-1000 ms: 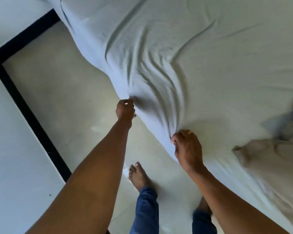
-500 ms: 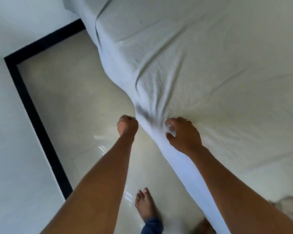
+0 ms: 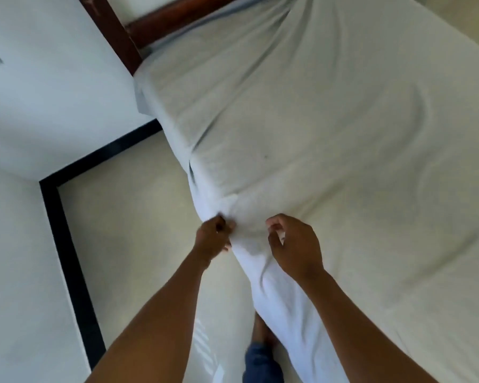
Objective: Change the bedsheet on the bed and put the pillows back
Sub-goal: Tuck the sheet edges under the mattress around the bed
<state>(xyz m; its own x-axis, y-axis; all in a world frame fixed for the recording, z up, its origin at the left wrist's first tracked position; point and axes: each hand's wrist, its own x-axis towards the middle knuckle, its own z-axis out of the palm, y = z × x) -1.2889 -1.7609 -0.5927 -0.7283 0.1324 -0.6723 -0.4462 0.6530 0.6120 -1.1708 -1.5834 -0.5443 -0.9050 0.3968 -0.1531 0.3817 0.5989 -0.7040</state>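
Observation:
A white bedsheet [image 3: 329,128] covers the mattress and hangs over its left side edge. My left hand [image 3: 212,239] grips a fold of the sheet at that side edge. My right hand [image 3: 295,246] is just to the right on top of the bed, its fingers curled and pinching the sheet near the edge. Between the two hands the cloth bunches into a small ridge. No pillow is in view.
A dark wooden headboard [image 3: 161,17] runs across the top left. Pale floor tiles [image 3: 127,217] with a black skirting line [image 3: 67,239] lie left of the bed below a white wall [image 3: 39,92]. My bare foot and blue trouser leg [image 3: 262,363] stand beside the bed.
The view has moved along the bed toward the headboard, which now shows. Both hands have shifted along the side edge with it and hold the sheet closer together.

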